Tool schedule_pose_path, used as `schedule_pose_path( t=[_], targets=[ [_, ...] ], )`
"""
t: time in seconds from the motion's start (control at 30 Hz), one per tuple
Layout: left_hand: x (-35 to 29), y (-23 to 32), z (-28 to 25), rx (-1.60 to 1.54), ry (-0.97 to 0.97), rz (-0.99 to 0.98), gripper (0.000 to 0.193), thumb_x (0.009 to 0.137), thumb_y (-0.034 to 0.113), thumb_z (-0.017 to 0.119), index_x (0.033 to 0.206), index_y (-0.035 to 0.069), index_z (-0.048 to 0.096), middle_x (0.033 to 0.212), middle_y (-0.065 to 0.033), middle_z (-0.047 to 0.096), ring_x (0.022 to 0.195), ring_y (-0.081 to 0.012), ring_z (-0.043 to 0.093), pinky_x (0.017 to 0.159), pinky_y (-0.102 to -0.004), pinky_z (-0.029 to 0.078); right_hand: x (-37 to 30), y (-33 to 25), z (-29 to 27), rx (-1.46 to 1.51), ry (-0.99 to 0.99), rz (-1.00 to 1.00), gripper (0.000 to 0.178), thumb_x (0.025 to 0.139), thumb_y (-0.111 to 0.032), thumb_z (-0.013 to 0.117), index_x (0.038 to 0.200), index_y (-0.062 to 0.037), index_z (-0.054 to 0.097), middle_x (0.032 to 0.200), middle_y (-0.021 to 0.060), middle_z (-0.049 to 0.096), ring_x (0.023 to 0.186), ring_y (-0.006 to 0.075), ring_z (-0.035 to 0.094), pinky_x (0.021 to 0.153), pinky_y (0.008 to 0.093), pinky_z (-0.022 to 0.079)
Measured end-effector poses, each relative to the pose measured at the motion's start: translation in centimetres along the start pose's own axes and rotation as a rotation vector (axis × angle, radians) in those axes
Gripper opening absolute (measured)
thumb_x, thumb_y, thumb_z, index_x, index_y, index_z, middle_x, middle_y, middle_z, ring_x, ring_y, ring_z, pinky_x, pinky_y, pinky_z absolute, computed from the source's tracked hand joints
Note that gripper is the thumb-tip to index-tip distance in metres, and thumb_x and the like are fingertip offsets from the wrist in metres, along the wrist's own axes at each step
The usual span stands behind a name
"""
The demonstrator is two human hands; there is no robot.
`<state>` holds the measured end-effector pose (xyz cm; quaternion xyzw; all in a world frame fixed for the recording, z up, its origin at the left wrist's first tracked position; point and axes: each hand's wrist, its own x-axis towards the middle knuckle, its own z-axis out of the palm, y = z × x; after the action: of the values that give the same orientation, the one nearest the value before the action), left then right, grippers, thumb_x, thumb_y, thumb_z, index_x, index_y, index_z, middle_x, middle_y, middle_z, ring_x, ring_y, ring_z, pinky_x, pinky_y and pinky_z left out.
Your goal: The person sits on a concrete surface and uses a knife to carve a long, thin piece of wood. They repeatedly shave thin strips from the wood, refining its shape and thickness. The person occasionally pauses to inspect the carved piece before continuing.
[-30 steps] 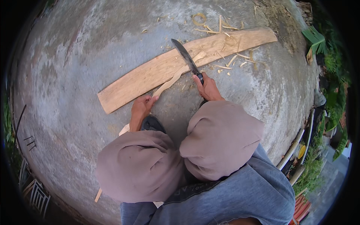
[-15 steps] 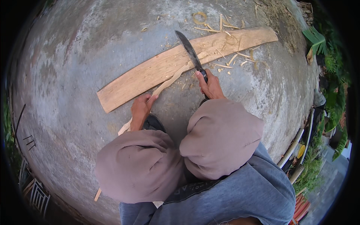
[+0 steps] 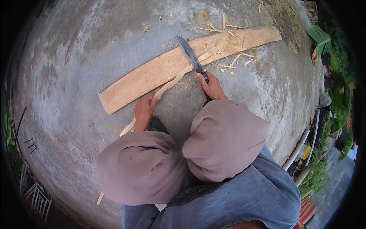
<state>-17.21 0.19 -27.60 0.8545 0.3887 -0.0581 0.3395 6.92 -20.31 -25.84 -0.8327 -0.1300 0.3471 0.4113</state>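
Grey concrete floor (image 3: 76, 72) runs wide past the far edge and left end of the long wooden board (image 3: 133, 82); we see tighter room on the near side, where the left knee (image 3: 141, 168) and right knee (image 3: 225, 139) rise close behind the hands. Board lies at a slant, its left end nearer the person, right end farther off. Plants (image 3: 337, 65) and pale poles (image 3: 297, 150) edge the floor at far right; we get a white metal grille (image 3: 40, 202) at lower left.

Around the board: thin shavings (image 3: 225, 66) scattered on and beside its right half, plus a curled ring of shaving (image 3: 202, 17) just beyond it. A dark shoe (image 3: 157, 125) shows partly, just beside the left wrist.

Wavy wooden strip (image 3: 171, 84) runs from the left grip (image 3: 144, 110) up onto the board, and reappears below that wrist. We mark the left grip as closed around the strip, fingers partly hidden. Right grip (image 3: 212, 87) is wrapped round the handle of the knife (image 3: 187, 49), thumb along it; blade crosses the strip over the board, tip pointing away and left. We can't tell how deep the edge bites.
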Motion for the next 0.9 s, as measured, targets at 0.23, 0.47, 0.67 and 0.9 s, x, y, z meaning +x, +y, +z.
schedule_pose_path(
  t=[0.23, 0.47, 0.67, 0.9],
  targets=[
    [-0.3, -0.3, 0.2, 0.023, 0.073, 0.061, 0.051, 0.099, 0.055, 0.065, 0.084, 0.007, 0.071, 0.069, -0.0151, 0.065, 0.073, -0.0386, 0.064, 0.069, -0.0484, 0.047, -0.3, 0.1, 0.6, 0.036, 0.064, -0.066, 0.055, 0.103, -0.052, 0.062, 0.103, 0.003, 0.063, 0.061, 0.0105, 0.06, 0.051, 0.0195, 0.058, 0.049, 0.0389, 0.045],
    [0.0, 0.5, -1.1, 0.03, -0.06, -0.088, 0.051, 0.095, 0.059, 0.068, 0.088, 0.008, 0.076, 0.075, -0.0152, 0.073, 0.08, -0.0377, 0.072, 0.072, -0.0454, 0.053, -0.8, -0.6, 0.2, 0.006, 0.12, -0.083, 0.051, 0.104, -0.05, 0.062, 0.098, 0.0003, 0.062, 0.063, 0.0078, 0.059, 0.05, 0.0162, 0.059, 0.049, 0.0347, 0.047],
    [1.2, -0.6, -1.8, -0.269, -0.324, -0.226, 0.052, 0.094, 0.057, 0.071, 0.075, 0.008, 0.074, 0.059, -0.0036, 0.067, 0.057, -0.0165, 0.066, 0.062, -0.0336, 0.05, 0.1, 0.4, 0.6, -0.25, 0.057, -0.055, 0.056, 0.104, -0.052, 0.059, 0.103, 0.0037, 0.064, 0.07, 0.0216, 0.067, 0.064, 0.0301, 0.068, 0.062, 0.0438, 0.052],
    [1.6, -0.9, -1.0, -0.326, -0.289, -0.165, 0.052, 0.095, 0.048, 0.074, 0.071, 0.002, 0.069, 0.057, -0.0055, 0.063, 0.053, -0.0139, 0.062, 0.056, -0.031, 0.049, -1.2, -0.1, 0.4, -0.023, 0.044, 0.034, 0.054, 0.104, -0.053, 0.061, 0.102, 0.0009, 0.063, 0.067, 0.0115, 0.061, 0.055, 0.0191, 0.061, 0.053, 0.0366, 0.048]
  ],
)
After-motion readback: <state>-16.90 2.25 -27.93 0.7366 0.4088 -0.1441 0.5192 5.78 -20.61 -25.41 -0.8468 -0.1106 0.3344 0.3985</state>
